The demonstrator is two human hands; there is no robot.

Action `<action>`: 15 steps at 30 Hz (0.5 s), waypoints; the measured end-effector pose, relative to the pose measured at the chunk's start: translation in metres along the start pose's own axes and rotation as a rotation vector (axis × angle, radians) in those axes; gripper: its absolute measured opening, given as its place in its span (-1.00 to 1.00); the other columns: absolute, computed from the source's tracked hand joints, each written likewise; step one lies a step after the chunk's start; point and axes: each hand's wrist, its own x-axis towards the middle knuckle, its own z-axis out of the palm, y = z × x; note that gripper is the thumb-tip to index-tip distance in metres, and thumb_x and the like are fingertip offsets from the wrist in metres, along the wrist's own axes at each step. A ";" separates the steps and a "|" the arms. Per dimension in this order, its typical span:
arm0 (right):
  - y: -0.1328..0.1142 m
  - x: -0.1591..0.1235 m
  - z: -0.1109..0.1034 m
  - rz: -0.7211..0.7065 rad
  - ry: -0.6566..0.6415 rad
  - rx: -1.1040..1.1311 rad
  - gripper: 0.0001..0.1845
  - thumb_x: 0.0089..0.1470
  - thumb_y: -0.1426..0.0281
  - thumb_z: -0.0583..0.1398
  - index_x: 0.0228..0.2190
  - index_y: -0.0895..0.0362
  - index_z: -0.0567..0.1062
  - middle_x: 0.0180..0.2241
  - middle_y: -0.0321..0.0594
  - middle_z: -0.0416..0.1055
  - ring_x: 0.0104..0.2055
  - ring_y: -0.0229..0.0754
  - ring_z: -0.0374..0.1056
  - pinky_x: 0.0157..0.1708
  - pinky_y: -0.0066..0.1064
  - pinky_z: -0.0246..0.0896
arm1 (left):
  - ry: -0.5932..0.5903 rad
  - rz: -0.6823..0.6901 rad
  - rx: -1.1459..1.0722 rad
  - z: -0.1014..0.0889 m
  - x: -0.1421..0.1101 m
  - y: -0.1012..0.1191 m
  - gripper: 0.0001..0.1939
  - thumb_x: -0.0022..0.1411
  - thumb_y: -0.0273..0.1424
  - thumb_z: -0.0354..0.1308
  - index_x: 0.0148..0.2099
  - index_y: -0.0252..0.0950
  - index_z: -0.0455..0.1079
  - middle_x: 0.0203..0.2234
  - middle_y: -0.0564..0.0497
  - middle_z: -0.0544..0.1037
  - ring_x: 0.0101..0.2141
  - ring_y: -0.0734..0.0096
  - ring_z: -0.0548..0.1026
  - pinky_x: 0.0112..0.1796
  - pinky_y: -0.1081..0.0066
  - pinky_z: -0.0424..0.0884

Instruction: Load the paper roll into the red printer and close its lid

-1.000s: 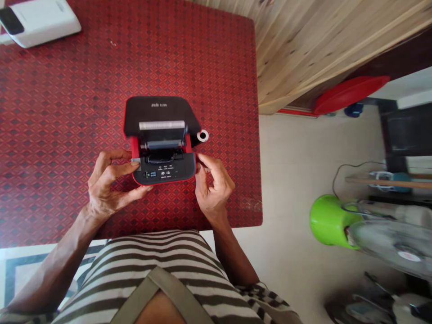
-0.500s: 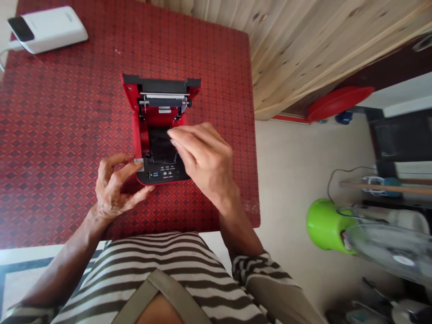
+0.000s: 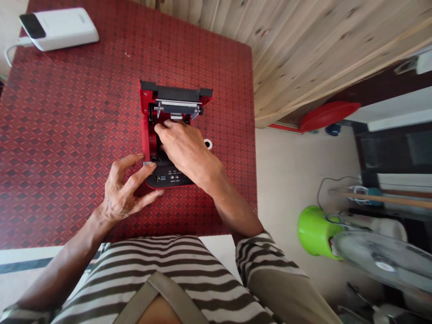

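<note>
Receipt printer point(image 3: 168, 177): where is it?

Right of the middle of a red patterned tabletop point(image 3: 84, 135), its black lid point(image 3: 175, 92) folded back and its compartment open.

Start at the far left. What's there?

A white power bank point(image 3: 59, 29) sits in the top corner of the tabletop, well apart from the printer, with a white cable point(image 3: 11, 51) running off it.

And the left hand point(image 3: 126, 186)?

Fingers spread apart, not clamped. The tips are at a small silver tab point(image 3: 147, 164) on the printer's left front corner.

The right hand point(image 3: 185, 148)?

It is over the open compartment, with the fingers point(image 3: 160, 128) reaching inside. The hand hides whatever is beneath, so I can't tell whether it is holding anything.

Anything just past it?

A small white ring point(image 3: 208, 144) lies on the tabletop just beside the printer.

Further right?

Pale wood paneling point(image 3: 303, 58) and a red plastic object point(image 3: 329, 114), then a green plastic piece point(image 3: 317, 231) joined to an electric fan point(image 3: 381, 261) on the floor.
</note>
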 end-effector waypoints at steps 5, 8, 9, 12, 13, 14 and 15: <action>0.005 0.003 0.002 -0.012 0.002 -0.007 -0.45 0.68 0.69 0.11 0.39 0.18 0.75 0.38 0.20 0.78 0.42 0.23 0.76 0.46 0.07 0.69 | -0.002 0.003 -0.004 0.002 -0.001 0.000 -0.13 0.67 -0.05 0.59 0.80 -0.06 0.39 0.36 -0.26 0.66 0.23 -0.01 0.77 0.21 0.13 0.84; 0.004 0.002 0.000 0.012 0.012 0.001 -0.45 0.66 0.67 0.15 0.42 0.18 0.74 0.33 0.21 0.80 0.37 0.27 0.79 0.40 0.09 0.73 | 0.001 -0.012 -0.012 0.003 -0.001 0.001 -0.13 0.68 -0.08 0.59 0.82 0.01 0.38 0.35 -0.23 0.66 0.23 0.00 0.76 0.21 0.14 0.84; 0.003 0.001 -0.001 0.028 0.011 -0.003 -0.45 0.66 0.65 0.16 0.43 0.18 0.74 0.32 0.22 0.81 0.34 0.29 0.80 0.36 0.11 0.74 | -0.001 -0.015 -0.015 0.003 -0.001 0.001 -0.14 0.68 -0.08 0.58 0.81 0.02 0.38 0.35 -0.23 0.67 0.24 -0.01 0.76 0.22 0.13 0.84; -0.001 0.000 -0.007 0.074 -0.013 -0.028 -0.47 0.68 0.60 0.14 0.40 0.16 0.76 0.32 0.23 0.82 0.32 0.35 0.81 0.30 0.16 0.76 | -0.004 -0.017 -0.014 0.002 -0.001 0.001 -0.15 0.68 -0.10 0.58 0.81 0.00 0.38 0.36 -0.24 0.67 0.24 0.00 0.76 0.23 0.13 0.85; -0.002 0.000 -0.010 0.081 -0.022 -0.035 -0.47 0.68 0.60 0.13 0.39 0.16 0.76 0.32 0.23 0.82 0.32 0.35 0.81 0.30 0.14 0.75 | -0.006 -0.017 -0.016 0.002 -0.001 0.001 -0.15 0.67 -0.11 0.59 0.81 0.00 0.39 0.37 -0.24 0.67 0.24 0.00 0.77 0.23 0.14 0.85; -0.003 0.000 -0.012 0.077 -0.029 -0.039 -0.48 0.67 0.61 0.14 0.38 0.17 0.77 0.31 0.23 0.83 0.32 0.34 0.81 0.29 0.12 0.74 | -0.006 -0.019 -0.018 0.001 -0.001 0.000 -0.14 0.67 -0.11 0.60 0.81 0.00 0.39 0.37 -0.24 0.67 0.24 0.01 0.77 0.23 0.14 0.85; -0.002 -0.001 -0.014 0.067 -0.034 -0.041 -0.50 0.66 0.61 0.17 0.36 0.17 0.78 0.29 0.22 0.84 0.31 0.33 0.81 0.28 0.09 0.73 | -0.006 -0.020 -0.021 0.001 -0.001 0.000 -0.14 0.66 -0.12 0.61 0.80 0.01 0.40 0.37 -0.23 0.67 0.24 0.01 0.77 0.23 0.14 0.86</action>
